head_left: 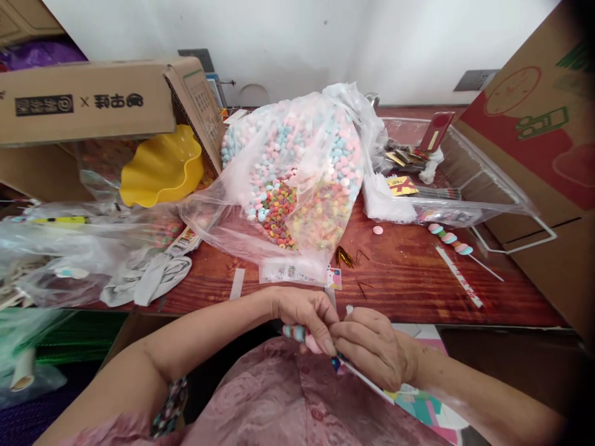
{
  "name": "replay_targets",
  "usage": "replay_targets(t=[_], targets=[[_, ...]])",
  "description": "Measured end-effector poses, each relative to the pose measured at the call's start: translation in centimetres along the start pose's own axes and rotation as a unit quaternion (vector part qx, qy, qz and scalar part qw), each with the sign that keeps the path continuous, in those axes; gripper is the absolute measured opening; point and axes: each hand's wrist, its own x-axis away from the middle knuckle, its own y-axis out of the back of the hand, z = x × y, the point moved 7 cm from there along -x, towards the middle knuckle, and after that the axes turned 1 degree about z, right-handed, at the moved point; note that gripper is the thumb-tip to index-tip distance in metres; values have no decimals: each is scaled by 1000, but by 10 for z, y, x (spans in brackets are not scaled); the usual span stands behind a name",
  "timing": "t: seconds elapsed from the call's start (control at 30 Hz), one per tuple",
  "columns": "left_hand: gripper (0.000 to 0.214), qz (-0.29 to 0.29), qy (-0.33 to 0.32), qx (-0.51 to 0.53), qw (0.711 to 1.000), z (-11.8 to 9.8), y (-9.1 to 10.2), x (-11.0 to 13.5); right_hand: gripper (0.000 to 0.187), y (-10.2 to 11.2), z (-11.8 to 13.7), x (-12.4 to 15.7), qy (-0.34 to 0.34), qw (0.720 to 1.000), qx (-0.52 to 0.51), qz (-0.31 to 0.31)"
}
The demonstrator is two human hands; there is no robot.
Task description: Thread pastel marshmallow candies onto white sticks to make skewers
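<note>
My left hand is closed around a candy skewer of pastel pink and blue discs, held low over my lap. My right hand pinches the same skewer's white stick and a narrow clear sleeve with a printed card that slants down to the right. Both hands touch each other at the near edge of the red wooden table. A big clear plastic bag full of pastel and bright candies lies on the table just beyond them.
A finished candy skewer and a loose pink candy lie at right, by a clear plastic tray with packets. A yellow bowl sits under a cardboard box at left. A large carton stands right. Crumpled plastic bags cover the left.
</note>
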Motion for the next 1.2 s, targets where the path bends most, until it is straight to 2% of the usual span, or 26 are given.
replay_targets(t=[0.1, 0.2, 0.23, 0.3, 0.33, 0.37, 0.4, 0.43, 0.47, 0.5, 0.53, 0.57, 0.6, 0.63, 0.67, 0.7, 0.77, 0.8, 0.83, 0.87, 0.93, 1.0, 1.07, 1.1, 1.13, 1.2], targets=[[43, 17, -18, -68, 997, -20, 6, 4, 32, 1, -3, -3, -29, 999, 23, 37], [41, 37, -3, -202, 979, -38, 16, 14, 29, 9, -4, -5, -36, 994, 76, 69], [40, 27, -7, -249, 968, -46, 20, 18, 28, 11, -5, -5, -38, 991, 95, 82], [36, -35, -44, -359, 932, -69, 24, 28, 26, 12, -7, -3, -42, 984, 126, 115], [32, -82, -76, -433, 894, -82, 20, 33, 24, 10, -10, 0, -45, 980, 136, 137], [27, -136, -108, -519, 837, -96, 13, 39, 23, 8, -15, 3, -53, 976, 140, 157], [22, -181, -139, -610, 759, -107, -1, 44, 22, 5, -21, 8, -64, 973, 135, 174], [14, -225, -171, -691, 665, -116, -18, 49, 21, 3, -28, 13, -81, 972, 123, 181], [10, -258, -196, -752, 574, -119, -38, 52, 20, 4, -38, 18, -107, 973, 105, 173], [11, -274, -219, -793, 499, -117, -57, 53, 18, 6, -49, 23, -148, 974, 79, 151], [14, -275, -240, -816, 448, -110, -73, 50, 17, 10, -61, 27, -197, 972, 50, 118], [16, -262, -256, -827, 426, -99, -83, 45, 18, 15, -71, 31, -245, 966, 26, 84], [17, -244, -272, -826, 430, -86, -88, 39, 20, 20, -80, 34, -294, 954, 7, 51], [16, -219, -283, -813, 458, -72, -88, 30, 21, 25, -86, 36, -342, 939, -13, 20], [16, -207, -293, -780, 513, -62, -80, 22, 23, 28, -89, 37, -386, 922, -40, -11], [17, -216, -297, -726, 582, -55, -66, 15, 23, 29, -89, 36, -421, 903, -77, -39], [25, -290, -289, -542, 734, -52, -24, 9, 24, 22, -84, 33, -472, 860, -179, -80], [33, -333, -292, -430, 787, -52, -3, 12, 24, 14, -79, 30, -482, 840, -234, -83], [40, -367, -302, -324, 818, -53, 13, 17, 24, 4, -73, 27, -480, 830, -275, -71], [44, -387, -322, -242, 829, -55, 23, 24, 24, -5, -68, 24, -471, 828, -299, -52], [42, -403, -372, -184, 816, -64, 25, 41, 23, -16, -63, 20, -441, 849, -288, -33], [38, -425, -414, -204, 779, -70, 18, 60, 21, -12, -65, 15, -399, 892, -205, -63], [51, -456, -436, -178, 755, -65, 16, 74, 16, 3, -65, 5, -330, 933, -85, -120], [57, -456, -440, -138, 761, -58, 18, 78, 13, 9, -62, -2, -287, 946, -31, -146], [59, -435, -437, -92, 782, -50, 20, 77, 11, 14, -58, -9, -245, 955, 10, -166], [50, -349, -405, -30, 845, -35, 17, 69, 16, 14, -49, -21, -174, 965, 46, -190]])
